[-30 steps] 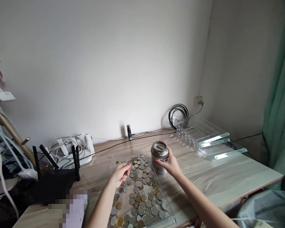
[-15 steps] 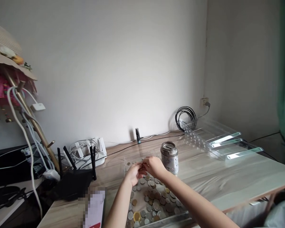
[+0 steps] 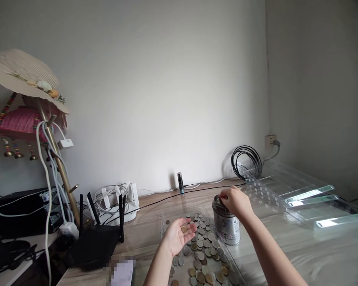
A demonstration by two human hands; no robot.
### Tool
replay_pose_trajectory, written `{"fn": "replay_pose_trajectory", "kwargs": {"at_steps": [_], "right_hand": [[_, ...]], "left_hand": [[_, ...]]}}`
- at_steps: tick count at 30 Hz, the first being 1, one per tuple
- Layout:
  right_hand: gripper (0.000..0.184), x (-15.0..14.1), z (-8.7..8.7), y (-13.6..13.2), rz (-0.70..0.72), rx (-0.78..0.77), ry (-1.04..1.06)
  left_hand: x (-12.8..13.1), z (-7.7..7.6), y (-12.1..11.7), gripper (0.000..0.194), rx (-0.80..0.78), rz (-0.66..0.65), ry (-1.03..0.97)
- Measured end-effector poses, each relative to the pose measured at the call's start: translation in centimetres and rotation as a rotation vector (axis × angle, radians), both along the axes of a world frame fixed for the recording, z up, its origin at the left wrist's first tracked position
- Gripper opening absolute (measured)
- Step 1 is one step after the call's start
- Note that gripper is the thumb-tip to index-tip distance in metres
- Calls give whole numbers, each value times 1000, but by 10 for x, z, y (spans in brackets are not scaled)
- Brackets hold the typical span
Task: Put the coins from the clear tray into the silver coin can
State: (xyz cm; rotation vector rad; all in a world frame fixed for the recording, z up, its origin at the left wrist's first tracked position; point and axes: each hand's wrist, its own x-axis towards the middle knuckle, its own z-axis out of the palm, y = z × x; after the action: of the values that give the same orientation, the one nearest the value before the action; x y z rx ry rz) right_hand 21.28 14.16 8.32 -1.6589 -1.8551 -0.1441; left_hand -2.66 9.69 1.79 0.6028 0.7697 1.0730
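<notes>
The left hand [image 3: 177,237], palm up, fingers loosely spread, has a round gold coin [image 3: 184,229] above a clear plastic tray [image 3: 181,272]. Just past its right edge stands a round silver tin [image 3: 228,229]. The right hand [image 3: 236,202] pinches on top; I can't tell if it holds anything. Striped wooden table [image 3: 301,254] spreads right.

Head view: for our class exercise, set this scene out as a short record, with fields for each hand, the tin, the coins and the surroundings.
Left hand: the left hand is palm up, fingers spread, with a coin lying on it
Right hand: the right hand has its fingertips at the tin's top; any coin there is hidden
Tin: the tin stands upright beside the tray
Coins: many loose coins in a clear tray
Surroundings: black router, straw hat
</notes>
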Motion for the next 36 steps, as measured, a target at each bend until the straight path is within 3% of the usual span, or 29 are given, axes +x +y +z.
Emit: {"fn": "replay_pose_trajectory", "kwargs": {"at_steps": [4,7,10,12,14,18,22,25,28,30,32,36], "right_hand": [[20,-4,7,5,-7,-61,-129],[22,-21,13,-9,37,113,-102],[28,-55,1,-29,285,265,-5],[22,-81,-16,-39,610,111,-120],[18,-103,-34,-42,700,18,-231],[19,-118,-49,-40,666,-21,-285],[24,-92,-29,-39,574,94,-125],[25,-53,-9,-30,260,218,50],[20,-17,0,-15,-33,51,41],[18,-3,-1,-6,-83,-90,14],[18,3,-4,-1,-82,-142,-4],[19,2,-6,-3,-46,-64,-38]], "left_hand": [[-2,-1,1,29,13,4,-54],[-3,0,0,32,10,21,-131],[-2,2,0,39,7,18,-191],[-1,3,0,45,19,21,-199],[-1,4,0,53,25,31,-192],[1,7,-1,60,20,9,-180],[6,7,-4,58,106,-47,-126],[4,4,1,45,131,-1,94],[-1,-2,12,25,137,176,530],[-6,-5,19,22,145,255,816],[-11,-8,22,22,270,285,1070],[-20,-12,17,21,482,217,1511]]}}
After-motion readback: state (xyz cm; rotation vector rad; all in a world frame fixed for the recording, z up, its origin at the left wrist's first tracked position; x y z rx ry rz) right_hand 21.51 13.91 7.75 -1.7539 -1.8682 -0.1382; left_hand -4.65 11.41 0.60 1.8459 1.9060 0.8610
